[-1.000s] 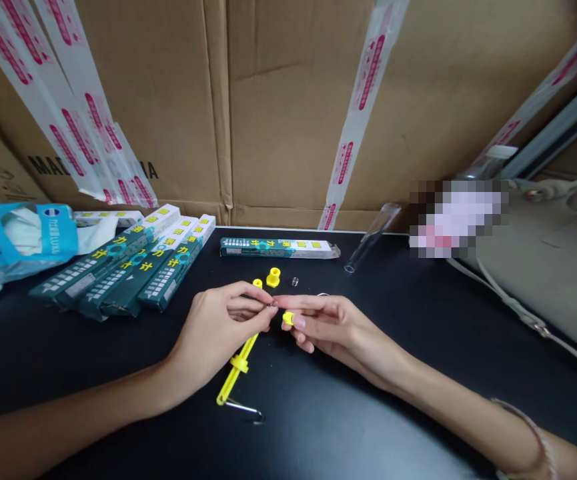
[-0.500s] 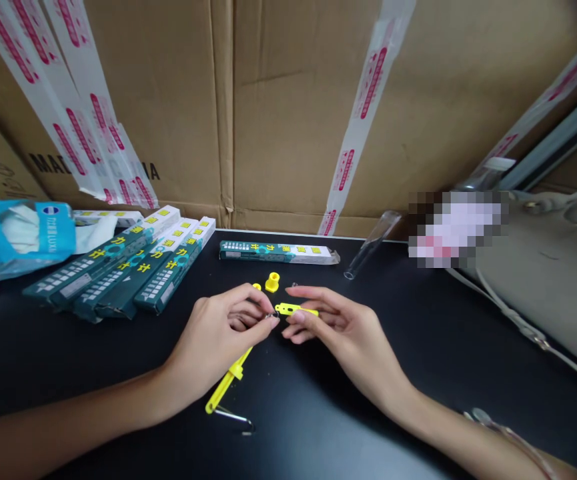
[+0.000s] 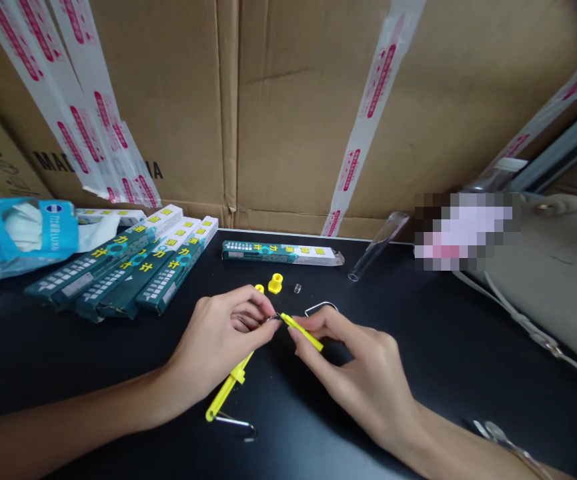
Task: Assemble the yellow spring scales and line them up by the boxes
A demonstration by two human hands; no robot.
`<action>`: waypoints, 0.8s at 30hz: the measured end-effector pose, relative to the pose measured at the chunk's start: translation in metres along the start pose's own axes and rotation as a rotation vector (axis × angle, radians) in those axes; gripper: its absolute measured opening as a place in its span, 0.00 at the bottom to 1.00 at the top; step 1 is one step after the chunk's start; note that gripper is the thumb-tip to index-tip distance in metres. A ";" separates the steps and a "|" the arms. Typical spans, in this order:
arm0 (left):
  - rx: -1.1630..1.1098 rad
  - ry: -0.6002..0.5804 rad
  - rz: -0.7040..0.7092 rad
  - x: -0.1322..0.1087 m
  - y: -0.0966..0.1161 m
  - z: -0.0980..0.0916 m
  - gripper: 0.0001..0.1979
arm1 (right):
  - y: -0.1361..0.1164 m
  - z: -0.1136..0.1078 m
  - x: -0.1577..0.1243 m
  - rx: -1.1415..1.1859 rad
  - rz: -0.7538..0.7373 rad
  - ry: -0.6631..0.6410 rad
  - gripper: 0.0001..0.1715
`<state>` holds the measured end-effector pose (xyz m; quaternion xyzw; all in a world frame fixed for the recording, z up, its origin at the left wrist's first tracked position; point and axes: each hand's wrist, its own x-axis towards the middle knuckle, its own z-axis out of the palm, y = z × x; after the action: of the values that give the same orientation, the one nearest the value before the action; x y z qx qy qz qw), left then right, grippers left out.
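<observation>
My left hand [image 3: 228, 327] is closed, thumb and forefinger pinching a small dark metal piece [image 3: 277, 317], mostly hidden. Between the fingertips of my right hand [image 3: 353, 353] is a narrow yellow plastic strip [image 3: 305, 335], its tip meeting or nearly meeting the metal piece. Under my left hand lies a long yellow plastic rod [image 3: 223, 395] with a metal hook [image 3: 238, 421] at its near end. A yellow plastic cap [image 3: 275, 283] and a small coil spring [image 3: 297, 289] sit just beyond the hands. Behind my right fingers shows another bent metal hook [image 3: 321, 307].
Several green-and-white printed boxes [image 3: 168, 267] lie at the left, beside a blue tissue pack [image 3: 28, 230]. Another such box [image 3: 283, 253] lies farther back, left of a clear tube [image 3: 378, 247]. A beige bag [image 3: 548, 267] stands right; large cardboard boxes [image 3: 298, 120] wall off the back.
My right hand has turned and tilted the yellow strip, its outer end now pointing down to the right. The coil spring and the second hook have come into fuller view. My left hand keeps its pinch.
</observation>
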<state>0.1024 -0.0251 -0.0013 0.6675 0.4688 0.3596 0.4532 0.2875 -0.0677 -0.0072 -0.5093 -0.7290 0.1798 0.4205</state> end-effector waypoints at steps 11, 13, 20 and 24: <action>0.020 0.013 0.052 -0.001 -0.002 0.001 0.03 | -0.005 0.011 -0.002 0.000 -0.053 0.043 0.11; 0.028 0.017 0.057 -0.001 -0.003 0.000 0.03 | -0.006 0.013 -0.003 -0.002 -0.040 0.049 0.11; 0.034 0.017 0.055 0.000 -0.001 0.002 0.02 | -0.003 0.016 0.001 0.035 0.012 0.045 0.11; 0.056 0.025 0.058 0.000 -0.001 0.002 0.02 | -0.003 0.015 0.002 0.053 -0.013 0.055 0.11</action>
<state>0.1043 -0.0254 -0.0029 0.6885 0.4648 0.3677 0.4180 0.2740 -0.0646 -0.0130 -0.4980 -0.7154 0.1821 0.4549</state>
